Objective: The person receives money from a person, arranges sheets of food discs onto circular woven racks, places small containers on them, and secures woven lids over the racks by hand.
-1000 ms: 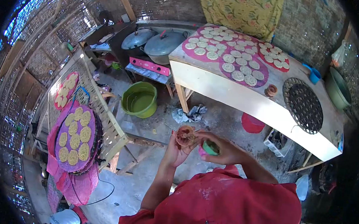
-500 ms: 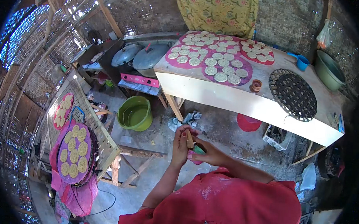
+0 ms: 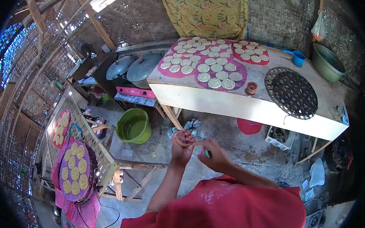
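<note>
Both hands are raised together in front of my red shirt (image 3: 244, 200). My left hand (image 3: 182, 149) is turned up with its fingers curled in; what lies in them, if anything, I cannot make out. Just to its right, my right hand (image 3: 215, 156) is closed around a small green object (image 3: 207, 153), mostly hidden by the fingers. A thin brownish shape spans the narrow gap between the two hands.
A long table (image 3: 232, 102) carries pink sheets of pale round cakes (image 3: 222, 75), a woven tray (image 3: 291, 93) and a blue dipper (image 3: 297, 58). Below stands a green tub (image 3: 134, 126). Left are lidded pots (image 3: 143, 69) and a slatted bench (image 3: 106, 157) with a tray of cakes (image 3: 75, 171).
My hands have moved slightly apart, the right one shifting right. The brown piece and the pink part of the green object no longer show clearly. The view has shifted slightly.
</note>
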`<state>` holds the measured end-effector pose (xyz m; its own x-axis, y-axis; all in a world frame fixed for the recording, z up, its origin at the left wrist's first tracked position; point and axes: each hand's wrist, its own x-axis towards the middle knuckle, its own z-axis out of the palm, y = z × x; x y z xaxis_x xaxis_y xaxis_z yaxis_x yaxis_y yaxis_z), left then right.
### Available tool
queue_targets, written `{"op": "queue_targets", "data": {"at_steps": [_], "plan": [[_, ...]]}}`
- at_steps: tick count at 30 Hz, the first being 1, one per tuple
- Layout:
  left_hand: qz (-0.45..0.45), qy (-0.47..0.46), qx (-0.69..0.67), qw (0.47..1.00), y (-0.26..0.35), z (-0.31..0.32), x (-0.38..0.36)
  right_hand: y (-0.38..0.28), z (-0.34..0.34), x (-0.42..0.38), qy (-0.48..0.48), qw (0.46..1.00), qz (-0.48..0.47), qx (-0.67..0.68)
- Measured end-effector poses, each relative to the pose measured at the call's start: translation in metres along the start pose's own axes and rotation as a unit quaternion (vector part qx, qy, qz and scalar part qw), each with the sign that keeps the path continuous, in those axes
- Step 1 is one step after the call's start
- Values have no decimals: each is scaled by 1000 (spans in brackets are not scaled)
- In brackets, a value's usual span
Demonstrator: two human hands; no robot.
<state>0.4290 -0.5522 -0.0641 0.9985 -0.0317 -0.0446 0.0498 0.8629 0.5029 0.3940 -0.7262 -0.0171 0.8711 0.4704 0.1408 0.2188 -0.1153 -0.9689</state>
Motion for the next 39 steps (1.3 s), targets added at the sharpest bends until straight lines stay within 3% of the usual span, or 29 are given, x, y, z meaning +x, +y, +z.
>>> {"op": "queue_targets", "data": {"at_steps": [1,3,6,8,12,14,15,16,17,18,19,21,25,28,30,31,32,33,34,35,37,39], "plan": [[-59,-32,-134,989,3,-4,3,2,-9,1,45,975,-87,-197],[-105,-35,-172,979,4,-1,-1,5,-18,4,68,982,-92,-148],[-136,41,-52,988,0,15,-7,-22,-24,4,54,979,-136,-145],[-161,-73,-8,984,-8,-4,4,-19,-21,9,42,971,-148,-184],[-132,-28,80,988,-8,33,-2,-4,-27,12,-6,932,-183,-313],[-121,-64,293,946,-11,20,3,3,-31,8,-5,925,-153,-349],[-122,-62,293,946,-10,21,5,7,-33,5,-6,914,-124,-385],[-42,-57,457,887,-9,22,8,9,-37,3,-7,916,-122,-382],[41,-52,604,794,-8,24,10,11,-43,3,-4,911,-96,-401],[-24,-38,304,952,-9,30,13,11,-49,5,0,905,-71,-420],[-24,-38,305,951,-7,37,13,9,-52,6,0,905,-72,-419],[-106,-25,125,986,-1,57,8,2,-55,6,25,950,-115,-289],[-110,-23,186,976,-18,54,12,9,-55,12,56,957,-174,-223],[-67,-18,196,978,-33,24,24,36,-59,18,-1,982,-150,-111],[-19,-46,202,978,-48,6,28,51,-54,23,157,984,-52,72],[-24,-50,200,978,-61,12,26,52,-51,20,163,983,-50,69],[38,-38,338,939,-81,20,23,52,-47,18,131,963,72,226],[103,-24,469,877,-92,28,19,53,-47,17,92,902,189,376],[9,2,445,895,-92,30,13,64,-54,17,54,862,265,429],[10,-1,446,895,-95,25,11,94,-65,22,55,862,262,430],[37,47,415,908,-99,11,10,156,-98,38,-160,853,191,459],[11,70,408,910,-83,7,0,111,-159,43,54,966,81,240]]}}
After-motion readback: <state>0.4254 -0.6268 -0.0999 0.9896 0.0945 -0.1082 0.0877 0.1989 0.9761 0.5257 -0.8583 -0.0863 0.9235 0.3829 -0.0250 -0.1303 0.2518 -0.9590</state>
